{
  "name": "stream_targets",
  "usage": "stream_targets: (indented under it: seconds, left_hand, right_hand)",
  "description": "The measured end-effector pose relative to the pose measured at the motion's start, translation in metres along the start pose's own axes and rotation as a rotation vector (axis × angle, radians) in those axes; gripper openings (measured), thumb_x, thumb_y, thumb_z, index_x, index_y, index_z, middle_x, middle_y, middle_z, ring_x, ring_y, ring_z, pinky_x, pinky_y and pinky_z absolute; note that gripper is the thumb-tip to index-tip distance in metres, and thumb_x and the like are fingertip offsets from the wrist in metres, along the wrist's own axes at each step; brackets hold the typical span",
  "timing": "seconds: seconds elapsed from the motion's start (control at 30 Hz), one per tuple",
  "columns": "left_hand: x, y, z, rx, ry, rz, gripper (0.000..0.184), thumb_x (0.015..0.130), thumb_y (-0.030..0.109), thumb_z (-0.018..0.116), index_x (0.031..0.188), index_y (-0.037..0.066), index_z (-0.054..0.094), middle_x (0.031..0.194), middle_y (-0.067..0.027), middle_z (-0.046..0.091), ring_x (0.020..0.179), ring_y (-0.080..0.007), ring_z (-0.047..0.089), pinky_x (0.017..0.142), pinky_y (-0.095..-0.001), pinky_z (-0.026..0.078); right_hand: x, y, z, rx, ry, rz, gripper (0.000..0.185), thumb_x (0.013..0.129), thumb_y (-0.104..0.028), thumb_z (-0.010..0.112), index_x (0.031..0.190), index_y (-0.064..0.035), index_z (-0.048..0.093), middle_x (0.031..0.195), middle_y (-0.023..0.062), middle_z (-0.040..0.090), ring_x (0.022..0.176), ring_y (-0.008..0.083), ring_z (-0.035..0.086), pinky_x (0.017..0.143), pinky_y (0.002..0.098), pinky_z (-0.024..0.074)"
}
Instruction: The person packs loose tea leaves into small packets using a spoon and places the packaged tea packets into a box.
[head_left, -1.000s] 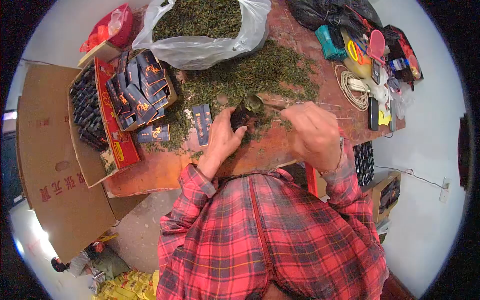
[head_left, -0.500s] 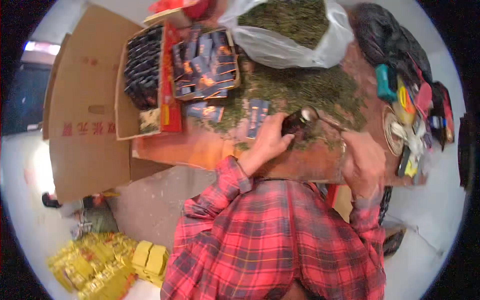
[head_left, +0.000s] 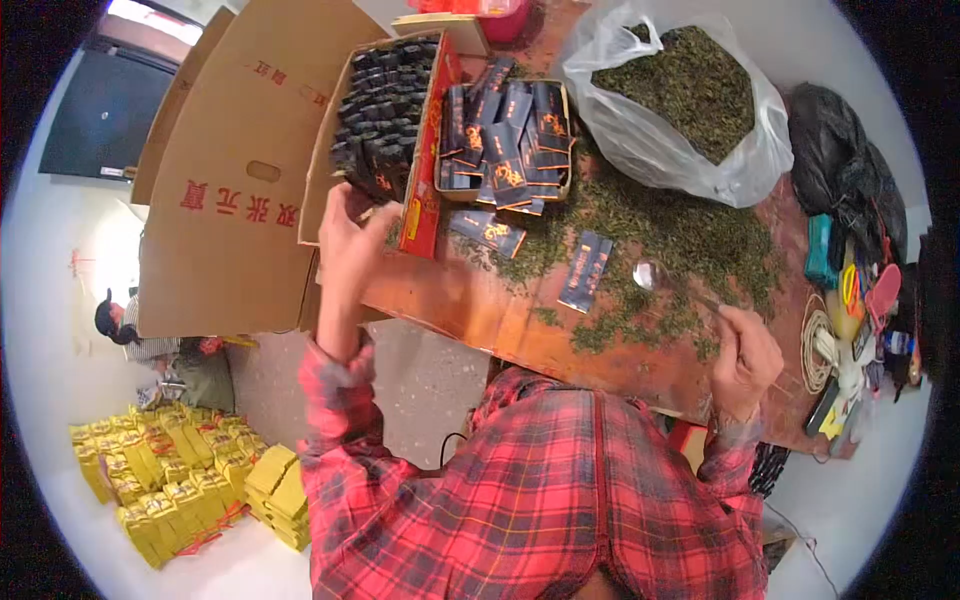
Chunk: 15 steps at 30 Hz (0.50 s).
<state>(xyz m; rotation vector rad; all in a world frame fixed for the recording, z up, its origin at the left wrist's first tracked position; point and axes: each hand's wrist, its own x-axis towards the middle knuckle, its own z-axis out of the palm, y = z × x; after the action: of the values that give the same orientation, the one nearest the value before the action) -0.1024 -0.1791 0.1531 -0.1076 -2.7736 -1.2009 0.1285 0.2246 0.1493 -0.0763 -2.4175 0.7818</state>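
Note:
My left hand [head_left: 352,240] reaches to the near end of the box [head_left: 322,200] of upright dark packets [head_left: 385,100], its fingers around a dark pouch [head_left: 375,175] at the box's edge. My right hand [head_left: 745,360] grips the handle of a metal spoon [head_left: 648,276] over loose dried leaves [head_left: 690,235] on the table. Between the hands lie a flat dark packet [head_left: 586,271] and, farther left, another one [head_left: 487,233]. A small open carton [head_left: 568,185] heaped with flat dark packets stands beside the red side of the box.
A clear plastic bag [head_left: 640,140] of dried leaves stands at the back of the red table [head_left: 440,305]. Scissors [head_left: 851,290], a cable coil [head_left: 817,345] and a black bag [head_left: 840,160] lie right. Yellow packages [head_left: 170,470] and a seated person [head_left: 150,345] are at lower left.
My left hand has moved left from beside the spoon to the box, and the dark pouch is gone from beside the spoon. My right hand still holds the spoon. The view has swung left.

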Motion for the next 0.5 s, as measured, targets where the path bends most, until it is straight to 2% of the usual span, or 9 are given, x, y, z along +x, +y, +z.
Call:
stream_targets:
  seconds: [0.07, 0.17, 0.2, 0.23, 0.3, 0.4, 0.5]
  left_hand:
    - [0.026, -0.043, -0.002, 0.165, 0.106, -0.016, 0.056, 0.082, 0.029, 0.083, 0.119, -0.007, 0.061, 0.106, -0.0177, 0.073, 0.098, -0.0256, 0.07, 0.088, -0.0366, 0.054]
    - [0.066, -0.094, 0.008, 0.155, -0.231, -0.353, 0.054, 0.081, 0.031, 0.083, 0.113, -0.006, 0.064, 0.101, -0.0172, 0.073, 0.093, -0.0263, 0.07, 0.083, -0.0377, 0.055]
    - [0.076, -0.119, 0.019, 0.157, -0.229, -0.36, 0.049, 0.08, 0.031, 0.083, 0.108, -0.006, 0.066, 0.095, -0.0164, 0.073, 0.088, -0.0252, 0.07, 0.078, -0.0386, 0.055]
    - [0.086, -0.12, 0.022, 0.157, -0.333, -0.393, 0.048, 0.08, 0.029, 0.082, 0.107, -0.007, 0.066, 0.094, -0.0164, 0.072, 0.087, -0.0247, 0.069, 0.075, -0.0387, 0.055]
    - [0.097, -0.125, 0.038, 0.014, -0.319, -0.465, 0.049, 0.08, 0.027, 0.082, 0.108, -0.009, 0.065, 0.096, -0.0174, 0.072, 0.087, -0.0253, 0.069, 0.074, -0.0384, 0.055]
    - [0.117, -0.135, 0.049, 0.109, -0.385, -0.49, 0.057, 0.079, 0.025, 0.084, 0.115, -0.012, 0.06, 0.103, -0.0195, 0.071, 0.088, -0.026, 0.069, 0.074, -0.0384, 0.054]
    - [0.125, -0.143, 0.059, 0.153, -0.355, -0.558, 0.07, 0.078, 0.021, 0.086, 0.126, -0.016, 0.051, 0.112, -0.0225, 0.069, 0.09, -0.0272, 0.07, 0.075, -0.0389, 0.055]
  right_hand:
    - [0.001, -0.001, 0.005, -0.014, -0.015, 0.022, 0.017, 0.084, 0.011, 0.07, 0.098, 0.0017, 0.071, 0.084, 0.0161, 0.071, 0.072, 0.0307, 0.07, 0.065, 0.0355, 0.0533]
    - [0.001, 0.003, 0.015, 0.003, -0.024, 0.054, 0.016, 0.084, 0.01, 0.07, 0.098, 0.0013, 0.071, 0.084, 0.016, 0.07, 0.072, 0.0312, 0.069, 0.065, 0.0358, 0.0528]
    - [0.002, 0.003, 0.017, -0.001, -0.03, 0.06, 0.016, 0.084, 0.01, 0.07, 0.098, 0.0012, 0.071, 0.084, 0.0162, 0.07, 0.072, 0.0315, 0.069, 0.065, 0.0361, 0.0529]
    - [0.004, 0.002, 0.019, -0.005, -0.036, 0.068, 0.016, 0.084, 0.009, 0.07, 0.098, 0.0011, 0.071, 0.085, 0.0163, 0.07, 0.073, 0.0318, 0.069, 0.065, 0.0363, 0.0529]
    - [0.006, 0.002, 0.023, -0.013, -0.046, 0.085, 0.015, 0.085, 0.009, 0.07, 0.098, 0.001, 0.071, 0.085, 0.0167, 0.07, 0.074, 0.0324, 0.07, 0.066, 0.0364, 0.0532]
    - [0.007, 0.002, 0.03, -0.046, -0.041, 0.097, 0.015, 0.085, 0.009, 0.069, 0.097, 0.0012, 0.071, 0.088, 0.0176, 0.071, 0.078, 0.0335, 0.072, 0.068, 0.0366, 0.0546]
    - [0.006, 0.002, 0.035, -0.017, -0.039, 0.149, 0.014, 0.085, 0.008, 0.069, 0.097, 0.0015, 0.071, 0.09, 0.0177, 0.073, 0.078, 0.0339, 0.072, 0.07, 0.0375, 0.0554]
